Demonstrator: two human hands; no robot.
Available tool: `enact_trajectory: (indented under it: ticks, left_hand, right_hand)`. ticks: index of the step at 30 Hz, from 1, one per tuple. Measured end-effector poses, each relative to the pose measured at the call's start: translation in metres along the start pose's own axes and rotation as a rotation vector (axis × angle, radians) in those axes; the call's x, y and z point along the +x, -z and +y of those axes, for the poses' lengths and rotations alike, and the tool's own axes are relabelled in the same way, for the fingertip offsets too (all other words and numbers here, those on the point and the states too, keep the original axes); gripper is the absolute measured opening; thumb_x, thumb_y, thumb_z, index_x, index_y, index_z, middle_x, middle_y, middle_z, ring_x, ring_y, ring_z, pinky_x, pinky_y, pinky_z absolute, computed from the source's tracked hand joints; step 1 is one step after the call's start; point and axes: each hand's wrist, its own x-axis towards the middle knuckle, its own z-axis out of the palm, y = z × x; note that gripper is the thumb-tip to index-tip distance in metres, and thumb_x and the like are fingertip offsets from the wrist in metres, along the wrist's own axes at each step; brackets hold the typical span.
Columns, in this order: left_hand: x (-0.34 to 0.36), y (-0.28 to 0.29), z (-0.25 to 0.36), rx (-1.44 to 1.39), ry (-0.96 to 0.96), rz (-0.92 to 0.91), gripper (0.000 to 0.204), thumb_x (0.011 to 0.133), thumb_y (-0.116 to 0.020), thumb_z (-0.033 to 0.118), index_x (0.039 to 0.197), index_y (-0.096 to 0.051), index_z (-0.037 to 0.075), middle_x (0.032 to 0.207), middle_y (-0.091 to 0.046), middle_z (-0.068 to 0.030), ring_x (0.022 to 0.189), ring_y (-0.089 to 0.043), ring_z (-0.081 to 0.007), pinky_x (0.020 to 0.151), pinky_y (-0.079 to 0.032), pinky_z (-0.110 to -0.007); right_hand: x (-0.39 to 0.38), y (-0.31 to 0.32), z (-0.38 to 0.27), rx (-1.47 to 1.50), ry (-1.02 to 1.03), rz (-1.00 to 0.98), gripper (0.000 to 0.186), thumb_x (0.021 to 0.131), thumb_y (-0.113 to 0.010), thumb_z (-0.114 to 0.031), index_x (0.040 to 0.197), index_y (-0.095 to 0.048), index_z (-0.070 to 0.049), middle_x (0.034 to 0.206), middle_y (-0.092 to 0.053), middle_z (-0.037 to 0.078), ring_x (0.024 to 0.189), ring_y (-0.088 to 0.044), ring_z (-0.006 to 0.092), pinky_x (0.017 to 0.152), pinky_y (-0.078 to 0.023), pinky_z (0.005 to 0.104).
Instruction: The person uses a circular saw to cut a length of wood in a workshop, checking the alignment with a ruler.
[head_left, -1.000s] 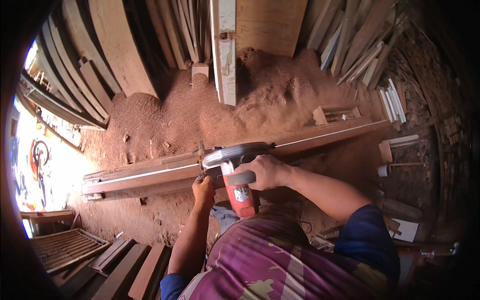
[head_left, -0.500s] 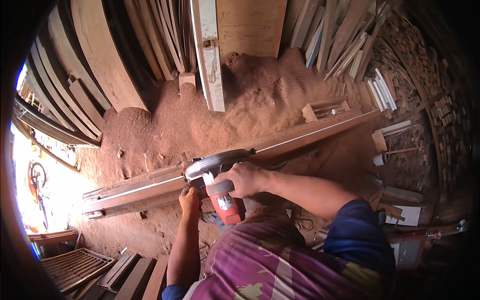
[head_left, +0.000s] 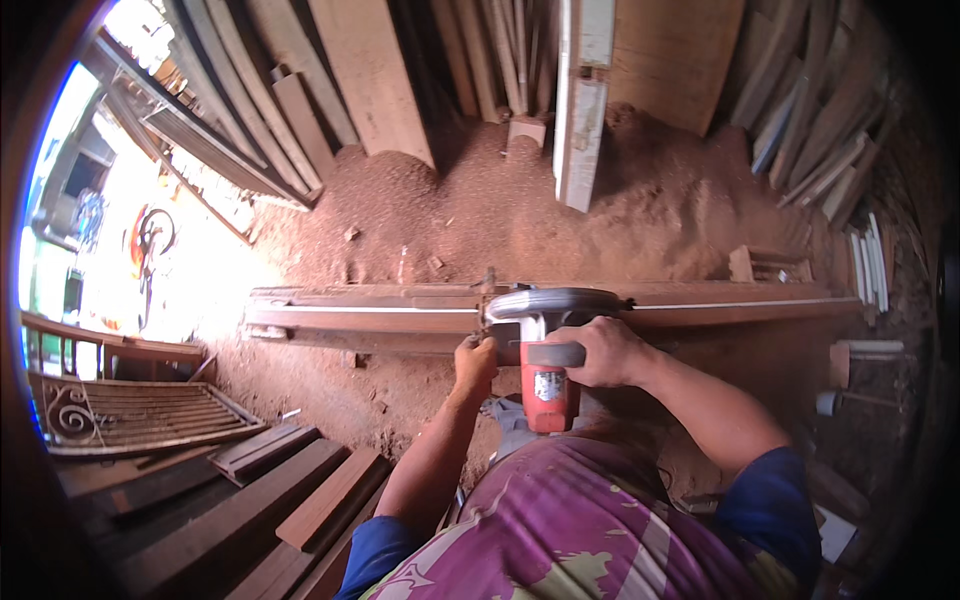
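On plank [head_left: 380,318] — saw [head_left: 548,340] in grip.

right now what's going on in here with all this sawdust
A person is working a red circular saw along a long wooden plank that lies across the sawdust-covered floor. The right hand grips the saw's handle; the left hand is at the saw's front, against the plank's near edge. A pale line runs along the plank. More boards lean behind.
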Motion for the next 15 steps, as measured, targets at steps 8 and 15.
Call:
enact_trajectory:
  ticks: [8, 15]
  left_hand:
    - [0.008, 0.024, 0.001, 0.010, -0.057, 0.030, 0.009, 0.081, -0.058, 0.014, 0.082, -0.061, 0.005, 0.061, -0.051, 0.0031, 0.048, -0.044, -0.0072, 0.044, -0.035, -0.027]
    - [0.016, 0.045, 0.007, 0.026, -0.048, 0.034, 0.009, 0.083, -0.057, 0.015, 0.084, -0.061, 0.006, 0.060, -0.048, 0.0035, 0.044, -0.041, -0.0077, 0.039, -0.032, -0.026]
  right_hand:
    - [0.014, -0.006, -0.020, 0.043, 0.028, 0.002, 0.042, 0.069, -0.069, -0.013, 0.111, -0.069, -0.014, 0.094, -0.070, 0.016, 0.087, -0.068, 0.0330, 0.081, -0.056, 0.0391]
    - [0.033, -0.020, -0.031, 0.028, 0.003, -0.010, 0.043, 0.070, -0.069, -0.016, 0.112, -0.069, -0.015, 0.096, -0.070, 0.016, 0.087, -0.069, 0.0326, 0.080, -0.056, 0.0382]
